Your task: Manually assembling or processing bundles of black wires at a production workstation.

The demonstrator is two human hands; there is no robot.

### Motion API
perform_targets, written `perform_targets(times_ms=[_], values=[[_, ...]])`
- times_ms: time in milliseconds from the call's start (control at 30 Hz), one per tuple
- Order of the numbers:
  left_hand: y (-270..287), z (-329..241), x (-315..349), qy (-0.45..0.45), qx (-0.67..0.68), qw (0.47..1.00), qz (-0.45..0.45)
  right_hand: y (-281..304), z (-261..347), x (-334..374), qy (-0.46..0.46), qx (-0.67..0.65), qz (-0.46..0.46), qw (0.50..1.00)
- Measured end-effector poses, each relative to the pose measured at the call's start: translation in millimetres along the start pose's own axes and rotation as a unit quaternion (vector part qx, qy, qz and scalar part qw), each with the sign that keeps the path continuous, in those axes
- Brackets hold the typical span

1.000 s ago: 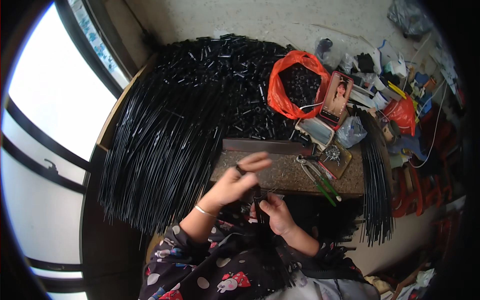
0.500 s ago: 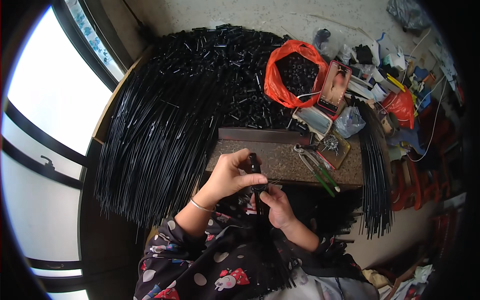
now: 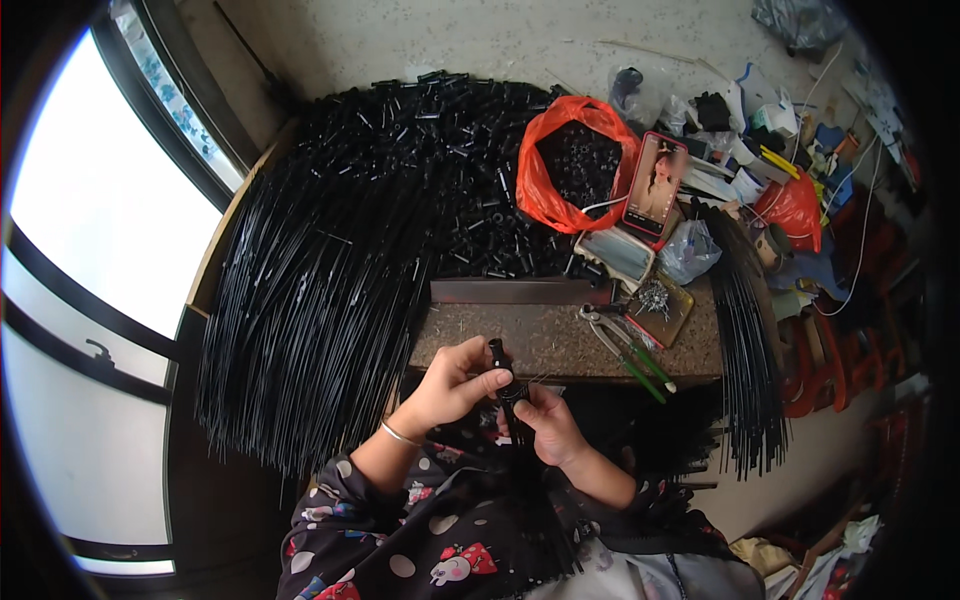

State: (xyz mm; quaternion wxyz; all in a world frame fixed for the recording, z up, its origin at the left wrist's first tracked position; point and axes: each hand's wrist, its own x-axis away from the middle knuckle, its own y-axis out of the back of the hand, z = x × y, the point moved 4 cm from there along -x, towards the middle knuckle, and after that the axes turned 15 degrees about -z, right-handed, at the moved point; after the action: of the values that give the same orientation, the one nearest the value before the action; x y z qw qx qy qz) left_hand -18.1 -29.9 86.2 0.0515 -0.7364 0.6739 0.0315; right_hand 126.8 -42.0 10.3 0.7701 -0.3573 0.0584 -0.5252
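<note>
left fingers point(image 3: 486, 385), nearly closed, grip a black tube point(image 3: 496, 351); right fingers point(image 3: 530, 411) clasp black pieces point(image 3: 514, 424) just below; ahead of them, speckled worktop point(image 3: 555, 335); far left, bright panes point(image 3: 95, 230).

L hand point(image 3: 458, 384) grips blk tube point(image 3: 497, 352) up top; R hand point(image 3: 553, 425) lower down

Your left: bright light through dark-framed glazing point(image 3: 100, 200) with a handle point(image 3: 99, 352) | before you: brown speckled tabletop point(image 3: 550, 330) | beyond it: pale speckled surface point(image 3: 450, 40), wall or floor unclear | your right: reddish furniture point(image 3: 828, 368), greyish floor point(image 3: 765, 480)
</note>
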Motion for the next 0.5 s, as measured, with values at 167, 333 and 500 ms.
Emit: perform_targets(times_ms=[167,333,500], values=[[-2.3,-14.4,8.5,-0.043,-0.160,0.986,-0.012,0.8,2.8,4.1,-0.014,-0.013,0.012,1.000],[-8.8,-11.1,20.7,0.086,0.139,0.986,0.034,1.0,11.4,9.0,0.000,-0.020,0.041,0.999],[-11.0,-2.1,27.7,-0.116,-0.013,0.992,0.041,15.0,11.1,6.2,0.026,-0.040,0.027,0.999]])
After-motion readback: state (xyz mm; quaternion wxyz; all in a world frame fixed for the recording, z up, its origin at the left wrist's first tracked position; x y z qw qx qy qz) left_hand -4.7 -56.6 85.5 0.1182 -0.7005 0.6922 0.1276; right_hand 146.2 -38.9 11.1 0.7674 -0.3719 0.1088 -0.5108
